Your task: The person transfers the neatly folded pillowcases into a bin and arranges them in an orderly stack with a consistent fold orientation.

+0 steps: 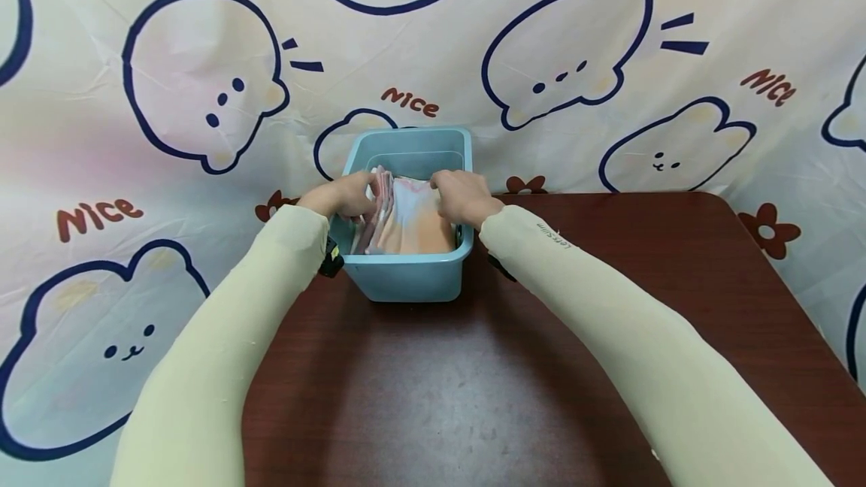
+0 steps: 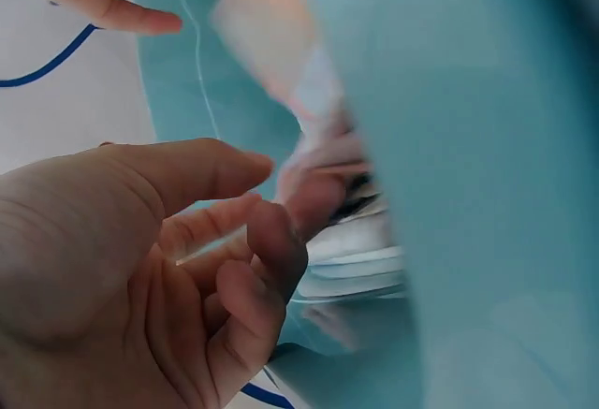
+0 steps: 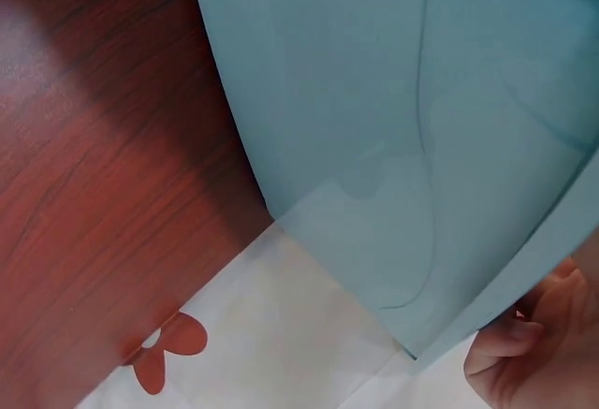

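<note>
A light blue plastic bin [image 1: 406,280] stands at the table's far side, with folded cloths [image 1: 413,220] in pink, white, blue and orange upright inside. My left hand [image 1: 352,195] reaches over the bin's left rim beside the pinkish folds. In the left wrist view the left hand [image 2: 168,259] has loosely bent fingers, a fingertip by the cloth and nothing clearly pinched. My right hand [image 1: 463,198] is over the right rim, fingertips close to the orange cloth's upper edge. The right wrist view shows part of the right hand [image 3: 524,353] behind the bin wall [image 3: 337,128].
The dark red-brown wooden table [image 1: 541,412] extends in front and to the right. A pale curtain [image 1: 406,43] with blue cartoon outlines hangs right behind the bin. Stacked pale folds [image 2: 351,269] lie deeper in the bin.
</note>
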Available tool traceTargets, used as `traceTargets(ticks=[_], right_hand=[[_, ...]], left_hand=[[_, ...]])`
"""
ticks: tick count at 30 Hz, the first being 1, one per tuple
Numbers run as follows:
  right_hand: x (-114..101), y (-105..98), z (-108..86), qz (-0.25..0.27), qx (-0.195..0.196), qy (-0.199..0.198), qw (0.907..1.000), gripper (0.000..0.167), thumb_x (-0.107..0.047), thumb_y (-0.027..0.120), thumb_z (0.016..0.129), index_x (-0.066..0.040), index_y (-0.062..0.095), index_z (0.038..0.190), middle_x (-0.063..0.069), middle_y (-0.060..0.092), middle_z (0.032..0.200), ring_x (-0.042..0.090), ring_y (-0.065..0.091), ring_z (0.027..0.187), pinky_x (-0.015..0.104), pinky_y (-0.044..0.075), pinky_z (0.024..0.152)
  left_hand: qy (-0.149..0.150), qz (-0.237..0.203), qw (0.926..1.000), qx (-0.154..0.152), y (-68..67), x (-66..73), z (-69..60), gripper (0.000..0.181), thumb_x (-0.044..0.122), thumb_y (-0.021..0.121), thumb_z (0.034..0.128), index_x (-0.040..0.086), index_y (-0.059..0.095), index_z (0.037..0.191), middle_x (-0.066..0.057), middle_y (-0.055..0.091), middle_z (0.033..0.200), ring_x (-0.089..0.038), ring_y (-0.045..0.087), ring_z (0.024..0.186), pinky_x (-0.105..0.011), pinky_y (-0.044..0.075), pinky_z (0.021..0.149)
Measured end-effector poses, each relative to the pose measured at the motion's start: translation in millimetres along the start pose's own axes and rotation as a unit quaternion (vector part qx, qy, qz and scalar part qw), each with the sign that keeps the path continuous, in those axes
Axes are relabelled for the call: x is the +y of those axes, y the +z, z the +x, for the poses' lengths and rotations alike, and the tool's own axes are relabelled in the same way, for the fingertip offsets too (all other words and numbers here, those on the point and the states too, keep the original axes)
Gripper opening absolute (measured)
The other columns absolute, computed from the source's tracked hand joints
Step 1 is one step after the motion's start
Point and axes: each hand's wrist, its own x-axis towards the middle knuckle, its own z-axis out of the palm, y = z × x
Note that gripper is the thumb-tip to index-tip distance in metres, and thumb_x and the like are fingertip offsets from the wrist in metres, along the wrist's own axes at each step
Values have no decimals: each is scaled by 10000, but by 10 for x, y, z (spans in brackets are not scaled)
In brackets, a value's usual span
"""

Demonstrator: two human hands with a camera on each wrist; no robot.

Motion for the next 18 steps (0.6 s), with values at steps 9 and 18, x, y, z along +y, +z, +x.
traceTargets(ticks=[9,18], right_hand=[[38,21,3,316,139,-112,9993,359,-281,630,981,-123,646,1302,35,726,1027,203,639,925,444,540,860],[108,26,-29,980,255,-182,9947,327,-321,617,992,-133,656,1255,25,711,1026,185,645,888,400,520,800]], left_hand=[[-170,27,9995,283,-2,13,-29,262,211,459,1048,18,503,1220,-180,703,940,-178,592,651,-281,494,565],[120,-419,9984,352,-20,-9,-60,328,189,432,1046,-4,483,1306,-196,688,1001,-180,597,645,-296,505,579]])
